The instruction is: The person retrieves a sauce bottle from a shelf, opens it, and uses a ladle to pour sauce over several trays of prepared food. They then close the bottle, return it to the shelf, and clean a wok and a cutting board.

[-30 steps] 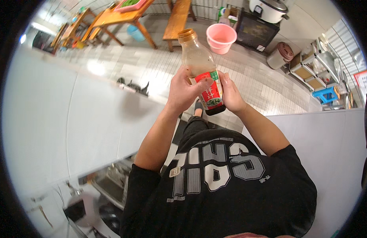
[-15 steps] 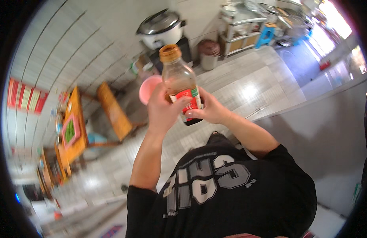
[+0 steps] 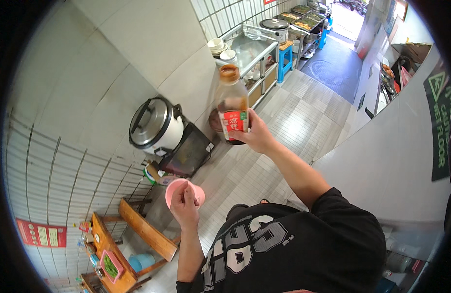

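Observation:
My right hand point(image 3: 257, 133) is wrapped round the lower part of a clear bottle point(image 3: 233, 102) with a red label, an orange-brown top and dark sauce inside. The bottle is held nearly upright in front of me; whether its top is a cap or an open neck I cannot tell. My left hand point(image 3: 184, 202) is apart from the bottle, lower and to the left, with its fingers drawn together. What it pinches, if anything, is too small to make out. Behind that hand, in line with it, is a pink bin point(image 3: 198, 192).
A large rice cooker point(image 3: 159, 127) sits on a dark cabinet point(image 3: 189, 151) by the wall. Beyond are a metal-framed rack point(image 3: 257, 63) with bowls, a blue stool point(image 3: 284, 63) and trays of food. At lower left are a wooden bench point(image 3: 147, 232) and table point(image 3: 120, 273). A grey partition point(image 3: 381, 161) stands at right.
My left hand has let go of the bottle and moved down and left. My right hand alone keeps hold of it. The view has turned toward the right, bringing the rack and doorway further in.

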{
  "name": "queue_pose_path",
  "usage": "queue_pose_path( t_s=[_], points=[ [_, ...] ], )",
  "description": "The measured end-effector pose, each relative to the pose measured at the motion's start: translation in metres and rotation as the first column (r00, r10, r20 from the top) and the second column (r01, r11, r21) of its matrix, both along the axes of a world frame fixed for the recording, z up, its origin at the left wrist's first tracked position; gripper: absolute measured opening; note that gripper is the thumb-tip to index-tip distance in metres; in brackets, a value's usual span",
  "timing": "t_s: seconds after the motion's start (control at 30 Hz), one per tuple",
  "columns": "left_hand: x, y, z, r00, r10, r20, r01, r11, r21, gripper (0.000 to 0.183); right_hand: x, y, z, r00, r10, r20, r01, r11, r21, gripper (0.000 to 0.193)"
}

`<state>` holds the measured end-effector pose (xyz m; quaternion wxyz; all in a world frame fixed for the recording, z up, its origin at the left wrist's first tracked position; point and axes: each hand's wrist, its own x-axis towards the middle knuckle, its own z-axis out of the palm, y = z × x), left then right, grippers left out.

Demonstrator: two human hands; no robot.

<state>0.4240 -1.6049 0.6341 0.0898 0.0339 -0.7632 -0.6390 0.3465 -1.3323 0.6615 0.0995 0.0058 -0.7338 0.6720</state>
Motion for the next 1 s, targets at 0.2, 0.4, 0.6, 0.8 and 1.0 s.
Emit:
queue_pose_path(
  t_s=[0.2,0.4,0.6,0.8,1.0],
  points=[
    [-0.126,0.042,-0.017,0.984,-0.171,-0.058,0.163,0.98,-0.116,0.038,-0.065,0.047,-0.016,0.994,-0.041,0.101,0.022,0.983,0.182,0.063],
    [-0.26,0.16,0.002,0.868,-0.48,-0.127,0.442,0.864,-0.241,0.056,-0.111,0.108,-0.03,0.979,-0.202,0.009,0.2,0.975,0.099,0.063],
    [-0.347,0.308,0.031,0.53,-0.831,-0.17,0.786,0.557,-0.27,0.073,-0.134,0.205,-0.032,0.959,-0.282,0.023,0.282,0.959,0.017,0.057],
    [-0.397,0.467,0.025,0.138,-0.988,-0.068,0.975,0.147,-0.164,0.064,-0.161,0.322,-0.048,0.985,-0.171,0.034,0.17,0.985,0.031,0.065],
    [-0.423,0.595,0.026,0.238,-0.967,0.089,0.971,0.24,0.015,0.055,-0.198,0.463,-0.045,0.986,-0.167,-0.019,0.168,0.974,0.154,0.068]
  ],
)
